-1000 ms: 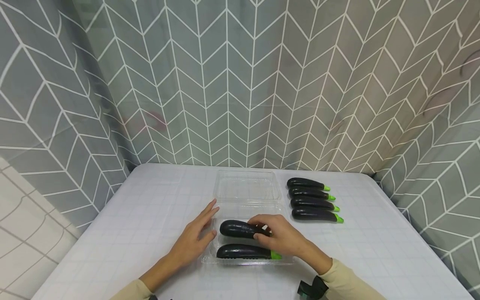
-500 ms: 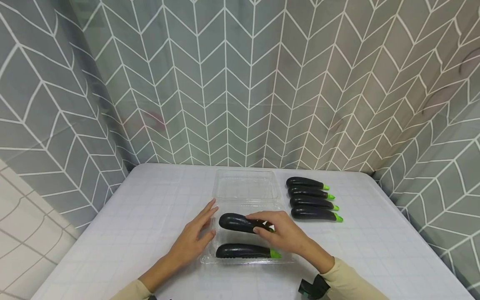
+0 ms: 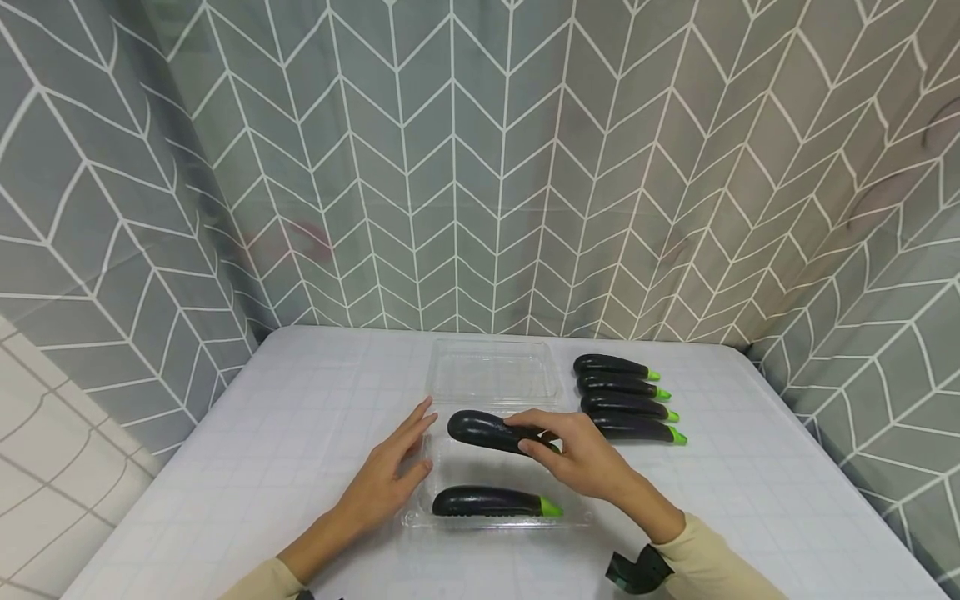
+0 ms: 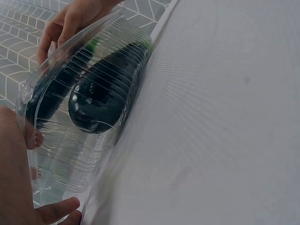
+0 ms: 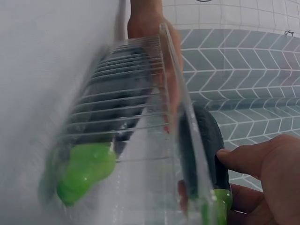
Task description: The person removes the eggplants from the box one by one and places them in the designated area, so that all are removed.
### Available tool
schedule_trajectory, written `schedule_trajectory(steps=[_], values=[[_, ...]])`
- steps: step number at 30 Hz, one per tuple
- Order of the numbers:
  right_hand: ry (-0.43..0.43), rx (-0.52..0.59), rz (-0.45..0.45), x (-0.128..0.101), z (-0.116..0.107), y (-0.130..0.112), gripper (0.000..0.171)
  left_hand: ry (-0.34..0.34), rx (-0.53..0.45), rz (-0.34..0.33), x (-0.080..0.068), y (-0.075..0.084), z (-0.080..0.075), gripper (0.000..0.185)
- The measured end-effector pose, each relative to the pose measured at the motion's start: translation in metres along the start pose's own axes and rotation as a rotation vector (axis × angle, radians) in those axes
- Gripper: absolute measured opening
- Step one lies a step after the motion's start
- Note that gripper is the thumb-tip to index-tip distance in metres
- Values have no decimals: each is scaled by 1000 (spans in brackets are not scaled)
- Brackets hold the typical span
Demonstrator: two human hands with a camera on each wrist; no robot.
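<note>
My right hand (image 3: pixel 583 454) grips a dark eggplant (image 3: pixel 480 428) near its stem end, raised over a clear plastic clamshell box (image 3: pixel 498 524). In the right wrist view the thumb presses on the held eggplant (image 5: pixel 216 164) just above its green cap. A second eggplant (image 3: pixel 487 502) lies along the near side inside the box, green stem to the right. At the box's left wall my left hand (image 3: pixel 386 475) rests with fingers extended. The left wrist view shows the lying eggplant (image 4: pixel 101 98) through the ribbed wall.
Several eggplants (image 3: pixel 622 405) lie in a stacked-looking row right of the box, stems to the right. The open lid (image 3: pixel 492 371) lies flat behind the box. Behind the white table (image 3: pixel 300 400) hangs a grey chevron curtain (image 3: pixel 480 167).
My right hand has lifted the gripped eggplant up from the box floor and carried it away from me and slightly right. The left hand and the other eggplants have stayed put.
</note>
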State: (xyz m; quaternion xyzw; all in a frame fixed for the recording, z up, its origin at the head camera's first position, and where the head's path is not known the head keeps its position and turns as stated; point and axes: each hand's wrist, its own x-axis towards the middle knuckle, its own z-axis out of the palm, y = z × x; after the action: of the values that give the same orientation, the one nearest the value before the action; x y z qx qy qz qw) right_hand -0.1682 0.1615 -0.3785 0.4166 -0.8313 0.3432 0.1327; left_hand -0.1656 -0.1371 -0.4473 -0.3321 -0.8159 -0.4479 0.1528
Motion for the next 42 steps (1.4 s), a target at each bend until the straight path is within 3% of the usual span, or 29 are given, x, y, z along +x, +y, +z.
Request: schedule_trajectory(steps=[8,13,21,32,42], values=[[19,1,-1,-3,-10,0,29,1,-7,-8,5,28,-9,58],[37,-1,12,-9,-19,3,29,-1,26,10,4,25,-9,59],[41,25,129,-20,-34,6,28,6,-17,-1,5,31,-12,59],[60,19,221,-33,-49,10,27,-20,-11,-37,-2,0,-2,63],[92,-37,273,-46,-61,13,29,-54,-18,-52,0,-1,-1,61]])
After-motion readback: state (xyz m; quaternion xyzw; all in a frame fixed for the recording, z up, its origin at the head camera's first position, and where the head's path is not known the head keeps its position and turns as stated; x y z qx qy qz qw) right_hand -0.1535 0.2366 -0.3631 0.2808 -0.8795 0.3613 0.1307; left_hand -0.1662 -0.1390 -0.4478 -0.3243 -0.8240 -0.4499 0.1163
